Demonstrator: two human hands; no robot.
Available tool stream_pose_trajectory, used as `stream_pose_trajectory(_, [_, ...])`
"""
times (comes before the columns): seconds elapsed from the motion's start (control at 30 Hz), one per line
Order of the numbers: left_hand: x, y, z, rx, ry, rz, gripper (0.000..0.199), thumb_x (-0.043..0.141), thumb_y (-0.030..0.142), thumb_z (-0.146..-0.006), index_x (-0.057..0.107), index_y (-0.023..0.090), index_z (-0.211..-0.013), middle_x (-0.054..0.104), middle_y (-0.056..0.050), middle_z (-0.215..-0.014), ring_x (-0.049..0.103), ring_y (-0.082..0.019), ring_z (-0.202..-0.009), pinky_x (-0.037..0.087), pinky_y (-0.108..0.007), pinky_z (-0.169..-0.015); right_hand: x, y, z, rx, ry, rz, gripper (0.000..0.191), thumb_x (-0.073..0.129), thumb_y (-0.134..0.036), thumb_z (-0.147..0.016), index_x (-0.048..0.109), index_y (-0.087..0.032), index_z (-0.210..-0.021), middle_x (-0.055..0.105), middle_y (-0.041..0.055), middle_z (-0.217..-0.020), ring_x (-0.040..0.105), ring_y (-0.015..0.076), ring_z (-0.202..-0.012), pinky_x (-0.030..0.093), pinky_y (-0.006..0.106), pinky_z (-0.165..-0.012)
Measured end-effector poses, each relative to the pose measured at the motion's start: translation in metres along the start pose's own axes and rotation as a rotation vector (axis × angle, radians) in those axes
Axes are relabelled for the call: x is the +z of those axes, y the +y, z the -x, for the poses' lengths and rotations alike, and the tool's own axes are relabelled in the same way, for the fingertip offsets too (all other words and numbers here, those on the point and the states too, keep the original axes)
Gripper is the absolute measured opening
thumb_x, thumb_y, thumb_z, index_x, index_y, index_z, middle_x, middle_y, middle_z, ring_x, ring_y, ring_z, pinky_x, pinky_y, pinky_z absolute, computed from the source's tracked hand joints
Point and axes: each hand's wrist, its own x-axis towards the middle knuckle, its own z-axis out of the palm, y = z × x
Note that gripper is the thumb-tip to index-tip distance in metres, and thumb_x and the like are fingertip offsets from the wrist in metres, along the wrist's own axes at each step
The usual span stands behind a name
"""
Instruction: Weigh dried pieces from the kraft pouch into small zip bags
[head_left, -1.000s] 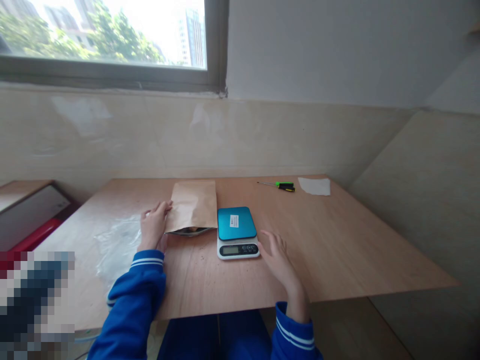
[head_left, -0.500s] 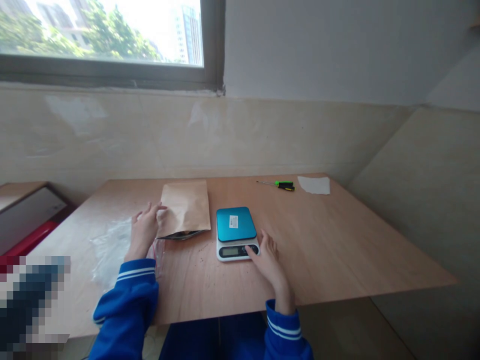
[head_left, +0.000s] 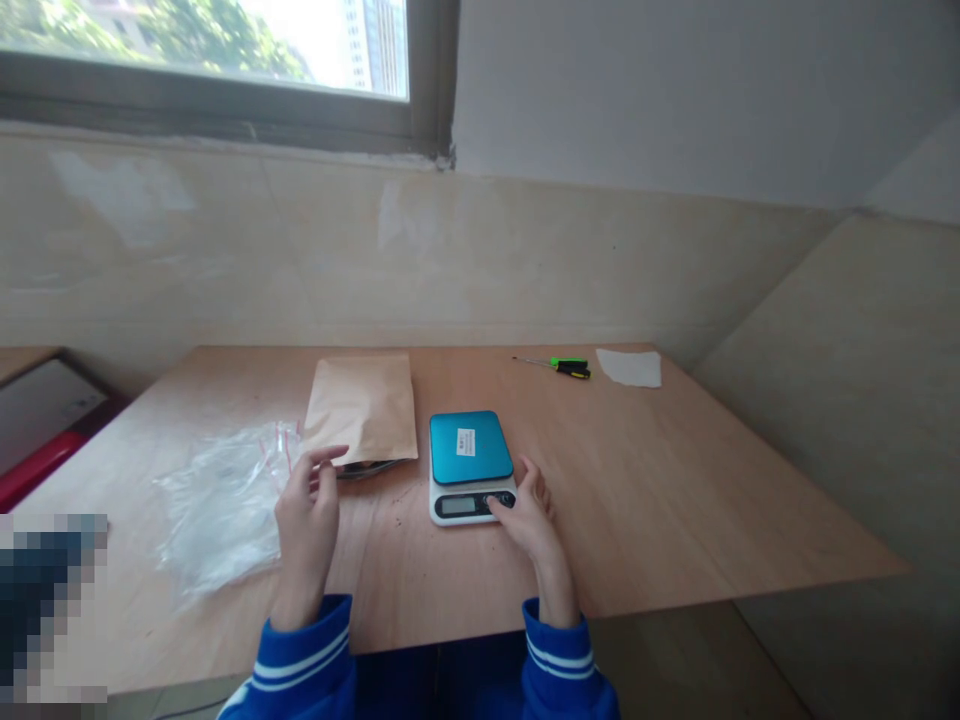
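Note:
A digital scale (head_left: 471,450) with a blue plate and white base stands on the wooden table, a small label on its plate. My right hand (head_left: 529,510) rests at its lower right corner, thumb on the buttons beside the display, the other fingers apart along its side. Left of the scale lies a brown paper pouch (head_left: 364,405), its dark-lined mouth facing me and slightly parted. Just below that mouth is my left hand (head_left: 311,500), fingers apart and holding nothing. Clear plastic bags (head_left: 225,510) with red strips lie crumpled beside my left wrist.
Two screwdrivers (head_left: 566,367), green and black-yellow, lie near the back edge of the table (head_left: 675,500). A torn white paper (head_left: 631,369) is to their right. Behind stand a wall and a window (head_left: 225,40); a red object (head_left: 41,468) shows at the far left.
My left hand has moved down and right, off the plastic bags and the pouch's left side. My right thumb stays on the scale's buttons. The view has shifted slightly.

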Motion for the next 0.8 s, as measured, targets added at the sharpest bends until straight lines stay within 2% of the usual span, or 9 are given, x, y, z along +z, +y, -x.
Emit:
stream_pose_trajectory(0.13, [0.002,-0.014,0.007,-0.115,-0.042,-0.016,0.031,0.044,0.037,-0.081,0.066,0.021,-0.096,0.071,-0.006,-0.095,0.065,-0.022,-0.082,0.05,-0.035,-0.078,-0.004,0.005,-0.002,0.001,-0.035,-0.08,0.073,0.06,-0.029,-0.074,0.031,-0.015,-0.138,0.039,0.0179,-0.146,0.031,0.0365,-0.139,0.02,0.056,-0.113])
stream_pose_trajectory(0.23, [0.006,-0.022,0.011,-0.159,-0.095,-0.026,0.038,0.045,0.042,-0.08,0.066,0.019,-0.1,0.07,-0.008,-0.097,0.065,-0.024,-0.084,0.05,-0.038,-0.081,-0.01,0.017,-0.004,0.012,-0.026,-0.288,0.073,0.057,-0.046,-0.077,0.03,-0.013,-0.137,0.039,0.0206,-0.145,0.034,0.0326,-0.138,0.026,0.049,-0.113])
stream_pose_trajectory(0.3, [0.009,-0.027,0.014,-0.163,-0.122,-0.036,0.041,0.044,0.045,-0.08,0.066,0.018,-0.101,0.07,-0.009,-0.099,0.065,-0.025,-0.086,0.05,-0.039,-0.083,-0.015,0.026,-0.007,-0.002,0.012,-0.415,0.072,0.053,-0.056,-0.078,0.033,-0.016,-0.134,0.04,0.0192,-0.144,0.037,0.0293,-0.136,0.03,0.045,-0.112])
stream_pose_trajectory(0.37, [0.013,-0.03,0.016,-0.15,-0.153,-0.038,0.042,0.043,0.046,-0.08,0.066,0.017,-0.102,0.07,-0.01,-0.101,0.065,-0.026,-0.089,0.049,-0.04,-0.084,-0.021,0.035,-0.009,-0.044,0.076,-0.463,0.065,0.052,-0.06,-0.078,0.04,-0.019,-0.128,0.044,0.016,-0.142,0.04,0.0275,-0.134,0.032,0.044,-0.112])
stream_pose_trajectory(0.47, [0.017,-0.034,0.016,-0.124,-0.194,-0.047,0.044,0.041,0.046,-0.082,0.066,0.016,-0.103,0.07,-0.012,-0.104,0.064,-0.028,-0.091,0.048,-0.043,-0.086,-0.028,0.049,-0.012,-0.065,0.115,-0.44,0.05,0.048,-0.055,-0.081,0.048,-0.02,-0.117,0.052,0.015,-0.134,0.05,0.0267,-0.126,0.038,0.044,-0.108])
stream_pose_trajectory(0.6, [0.019,-0.041,0.012,-0.132,-0.213,-0.098,0.046,0.041,0.048,-0.083,0.066,0.015,-0.102,0.07,-0.013,-0.102,0.065,-0.03,-0.091,0.049,-0.044,-0.084,-0.036,0.066,-0.01,-0.072,0.037,-0.357,0.038,0.044,-0.048,-0.086,0.053,-0.021,-0.112,0.06,0.0137,-0.123,0.059,0.0255,-0.115,0.046,0.044,-0.101])
stream_pose_trajectory(0.8, [0.02,-0.053,0.006,-0.179,-0.285,-0.121,0.046,0.043,0.056,-0.079,0.063,0.016,-0.093,0.07,-0.013,-0.092,0.066,-0.031,-0.086,0.051,-0.043,-0.076,-0.048,0.08,0.001,-0.163,-0.126,-0.231,0.04,0.044,-0.048,-0.088,0.055,-0.022,-0.116,0.057,0.0106,-0.129,0.052,0.023,-0.124,0.038,0.042,-0.11])
